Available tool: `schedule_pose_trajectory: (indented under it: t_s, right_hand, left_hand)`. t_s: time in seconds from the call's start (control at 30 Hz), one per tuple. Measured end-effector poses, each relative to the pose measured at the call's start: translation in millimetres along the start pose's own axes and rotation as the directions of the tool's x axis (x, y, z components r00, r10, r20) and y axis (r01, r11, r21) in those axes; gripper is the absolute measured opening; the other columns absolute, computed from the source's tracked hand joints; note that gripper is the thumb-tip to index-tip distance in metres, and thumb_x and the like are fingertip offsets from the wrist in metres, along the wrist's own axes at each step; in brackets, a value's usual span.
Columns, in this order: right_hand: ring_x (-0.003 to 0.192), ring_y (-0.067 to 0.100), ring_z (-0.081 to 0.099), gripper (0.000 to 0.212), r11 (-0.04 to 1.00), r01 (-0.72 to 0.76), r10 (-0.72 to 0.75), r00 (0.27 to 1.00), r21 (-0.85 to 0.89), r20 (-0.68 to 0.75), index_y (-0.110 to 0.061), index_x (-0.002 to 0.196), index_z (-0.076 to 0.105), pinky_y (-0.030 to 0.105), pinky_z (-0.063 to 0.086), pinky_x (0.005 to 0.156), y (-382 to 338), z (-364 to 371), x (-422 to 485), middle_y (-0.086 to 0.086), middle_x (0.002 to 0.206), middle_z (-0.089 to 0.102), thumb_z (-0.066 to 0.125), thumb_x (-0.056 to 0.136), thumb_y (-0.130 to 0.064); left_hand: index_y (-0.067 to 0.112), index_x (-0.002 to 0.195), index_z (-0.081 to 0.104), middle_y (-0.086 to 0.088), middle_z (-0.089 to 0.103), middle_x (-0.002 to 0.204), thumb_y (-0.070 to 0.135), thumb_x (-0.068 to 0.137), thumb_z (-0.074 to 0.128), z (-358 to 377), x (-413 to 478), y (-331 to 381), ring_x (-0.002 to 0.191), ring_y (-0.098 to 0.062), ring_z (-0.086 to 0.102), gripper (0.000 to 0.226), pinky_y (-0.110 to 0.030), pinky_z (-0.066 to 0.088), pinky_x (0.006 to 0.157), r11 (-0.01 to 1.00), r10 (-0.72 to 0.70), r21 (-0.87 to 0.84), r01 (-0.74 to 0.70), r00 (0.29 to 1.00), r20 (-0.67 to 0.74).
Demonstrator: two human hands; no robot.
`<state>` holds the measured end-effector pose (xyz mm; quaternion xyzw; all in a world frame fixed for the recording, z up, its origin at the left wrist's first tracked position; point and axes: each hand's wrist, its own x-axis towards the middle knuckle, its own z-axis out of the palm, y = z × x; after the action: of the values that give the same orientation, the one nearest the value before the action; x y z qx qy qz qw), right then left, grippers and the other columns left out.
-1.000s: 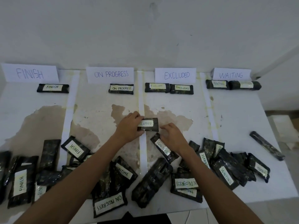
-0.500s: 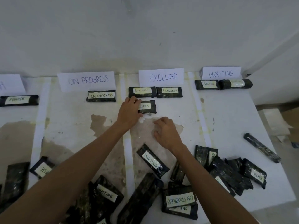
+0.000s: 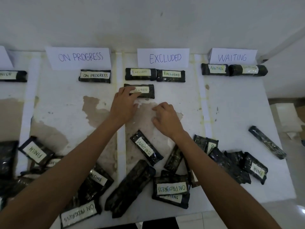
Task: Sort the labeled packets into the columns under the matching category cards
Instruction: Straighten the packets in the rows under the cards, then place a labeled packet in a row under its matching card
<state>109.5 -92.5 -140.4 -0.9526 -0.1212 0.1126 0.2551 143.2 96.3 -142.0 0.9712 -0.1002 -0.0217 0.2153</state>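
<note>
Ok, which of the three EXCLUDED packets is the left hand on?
The lower packet, alone in the second row; the left hand has its fingers over the start of its label. The top pair lie untouched.

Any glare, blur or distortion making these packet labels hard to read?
Head view: dim, flat light; wide-angle lens bows the table; right packet under the WAITING card has a washed-out, unreadable label; left hand covers part of the label on the lower EXCLUDED packet.

One wide camera on my head looks forward and down, close over the surface, wall beyond
</note>
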Motion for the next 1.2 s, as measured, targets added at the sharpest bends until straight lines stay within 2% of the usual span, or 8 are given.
schedule_pose_trajectory:
  t_s: [0.17,0.43,0.5,0.6,0.73,0.87,1.0,1.2]
  right_hand:
    - [0.106,0.027,0.054,0.034,0.997,0.025,-0.031,0.996,0.073,0.082,-0.006,0.120,0.059,0.036,0.045,0.093,-5.9,-10.8,-23.0,0.012,0.113,0.058,0.055,0.087,-0.013]
    - [0.107,0.025,0.055,0.032,0.998,0.029,-0.037,0.989,0.063,0.142,-0.007,0.117,0.060,0.032,0.044,0.094,3.4,-9.5,-71.9,0.010,0.113,0.059,0.056,0.086,-0.012]
    - [0.108,0.026,0.053,0.033,0.998,0.033,-0.042,0.987,0.055,0.157,-0.007,0.118,0.060,0.033,0.044,0.096,7.1,-9.4,-78.8,0.010,0.114,0.059,0.055,0.086,-0.012]
    - [0.109,0.024,0.053,0.033,0.997,0.022,-0.033,0.988,0.068,0.153,-0.010,0.119,0.059,0.034,0.044,0.096,12.5,-13.8,-87.2,0.009,0.116,0.057,0.055,0.086,-0.013]
    - [0.111,0.021,0.052,0.033,0.995,0.012,-0.024,0.992,0.101,0.120,-0.013,0.121,0.057,0.029,0.042,0.094,19.7,-27.8,-95.7,0.005,0.119,0.055,0.054,0.089,-0.014]
    - [0.112,0.021,0.051,0.034,0.991,0.004,-0.013,0.998,0.136,0.061,-0.012,0.122,0.057,0.029,0.041,0.095,26.4,-47.5,-100.4,0.006,0.120,0.055,0.054,0.089,-0.012]
    - [0.113,0.022,0.051,0.035,0.987,-0.026,0.030,0.999,0.156,-0.023,-0.011,0.122,0.057,0.034,0.042,0.098,37.1,-65.2,-100.7,0.007,0.120,0.055,0.056,0.088,-0.012]
    - [0.113,0.024,0.053,0.036,0.983,-0.072,0.099,0.982,0.167,-0.158,-0.008,0.120,0.059,0.027,0.039,0.097,71.3,-88.1,-96.3,0.009,0.119,0.057,0.059,0.084,-0.008]
  left_hand:
    - [0.009,0.122,0.058,-0.015,0.056,0.121,0.000,0.071,0.064,-4.4,-59.7,14.1,0.106,-0.033,0.052,0.053,-0.046,0.049,0.088,0.979,0.172,-0.128,-0.159,0.980,0.103]
    - [0.015,0.120,0.058,-0.007,0.058,0.123,0.017,0.065,0.074,5.7,-115.4,36.1,0.118,-0.030,0.052,0.057,-0.044,0.045,0.094,0.922,0.357,0.016,-0.387,0.865,0.352]
    - [0.016,0.115,0.062,-0.006,0.063,0.115,0.029,0.068,0.076,7.9,-118.9,38.9,0.109,-0.030,0.058,0.051,-0.042,0.048,0.088,0.926,0.335,0.059,-0.373,0.882,0.332]
    - [0.016,0.111,0.064,-0.005,0.064,0.107,0.032,0.069,0.074,9.3,-118.3,44.8,0.097,-0.028,0.061,0.047,-0.039,0.049,0.081,0.949,0.256,0.100,-0.298,0.916,0.309]
    - [0.012,0.117,0.061,-0.009,0.059,0.109,0.030,0.070,0.077,4.9,-112.1,53.1,0.095,-0.030,0.056,0.053,-0.039,0.046,0.076,0.983,0.120,0.094,-0.157,0.940,0.320]
    - [0.011,0.119,0.058,-0.008,0.057,0.109,0.030,0.070,0.077,-0.8,-105.2,66.6,0.095,-0.028,0.055,0.055,-0.039,0.049,0.078,0.999,-0.004,0.039,-0.006,0.973,0.233]
    - [0.012,0.115,0.058,-0.007,0.056,0.107,0.040,0.070,0.077,-5.5,-93.0,92.3,0.094,-0.025,0.055,0.056,-0.037,0.048,0.077,1.000,0.012,-0.003,-0.011,0.980,0.198]
    - [0.014,0.115,0.058,-0.006,0.055,0.106,0.046,0.072,0.073,-5.8,-50.5,134.1,0.097,-0.023,0.052,0.055,-0.035,0.046,0.080,0.997,0.075,-0.006,-0.074,0.987,0.143]
